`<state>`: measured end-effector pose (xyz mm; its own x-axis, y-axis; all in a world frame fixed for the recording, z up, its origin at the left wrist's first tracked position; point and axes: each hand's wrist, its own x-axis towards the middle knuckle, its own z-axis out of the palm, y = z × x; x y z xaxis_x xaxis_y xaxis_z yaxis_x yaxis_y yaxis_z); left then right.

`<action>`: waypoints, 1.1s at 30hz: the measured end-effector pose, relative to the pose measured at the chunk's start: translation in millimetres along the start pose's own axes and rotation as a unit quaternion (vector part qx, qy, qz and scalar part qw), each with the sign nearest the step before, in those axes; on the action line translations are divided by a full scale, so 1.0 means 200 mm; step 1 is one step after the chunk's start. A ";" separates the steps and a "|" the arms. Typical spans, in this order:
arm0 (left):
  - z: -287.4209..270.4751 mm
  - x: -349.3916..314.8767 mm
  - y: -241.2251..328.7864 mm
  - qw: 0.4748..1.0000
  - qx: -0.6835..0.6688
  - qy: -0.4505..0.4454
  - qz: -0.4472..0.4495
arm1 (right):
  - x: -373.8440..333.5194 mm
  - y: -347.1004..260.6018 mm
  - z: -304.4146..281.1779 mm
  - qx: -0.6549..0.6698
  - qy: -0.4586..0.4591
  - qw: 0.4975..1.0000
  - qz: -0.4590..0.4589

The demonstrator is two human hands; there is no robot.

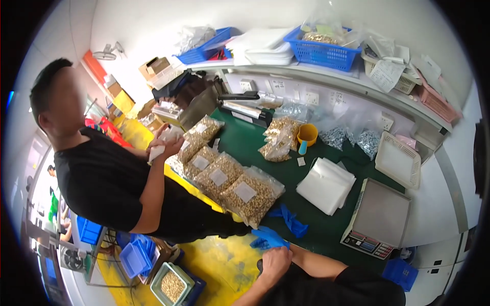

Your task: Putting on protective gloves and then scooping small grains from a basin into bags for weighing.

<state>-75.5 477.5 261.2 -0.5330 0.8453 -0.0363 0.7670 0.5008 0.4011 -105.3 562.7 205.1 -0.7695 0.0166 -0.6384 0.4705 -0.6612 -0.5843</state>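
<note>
My right hand wears a blue glove and points left by the table's near edge, fingers stretched out and holding nothing. Bare, my left hand closes on the glove's cuff at my right wrist. Just beyond lies another blue glove, crumpled on the green table. Beside it a clear bag of small metal parts bears a white label; several similar bags line the table's left edge. A stack of white plastic sheets lies farther right.
A scale stands at right, below a cream basket. Farther back are a yellow cup, bags of grey parts and a black sealer. Another person stands at left. A bin of parts stands low down.
</note>
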 end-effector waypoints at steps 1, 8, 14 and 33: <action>-0.03 0.01 0.03 1.000 -0.017 -0.006 0.007 | 0.04 0.03 -0.07 0.002 0.004 1.000 -0.008; -0.02 0.08 0.03 0.992 -0.024 0.109 -0.051 | 0.09 -0.02 -0.22 -0.026 0.148 0.961 -0.230; -0.05 0.06 0.08 0.993 -0.033 0.062 -0.091 | 0.11 -0.01 -0.29 -0.072 0.166 0.939 -0.293; 0.21 0.12 0.26 0.954 -0.240 0.056 0.169 | -0.32 -0.12 -0.60 0.045 0.244 0.947 -0.202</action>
<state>-32.7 531.7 243.4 -0.3395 0.9050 0.2564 0.6640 0.0375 0.7468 -17.0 667.3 200.2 -0.5775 0.6127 -0.5396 0.1243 -0.5872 -0.7998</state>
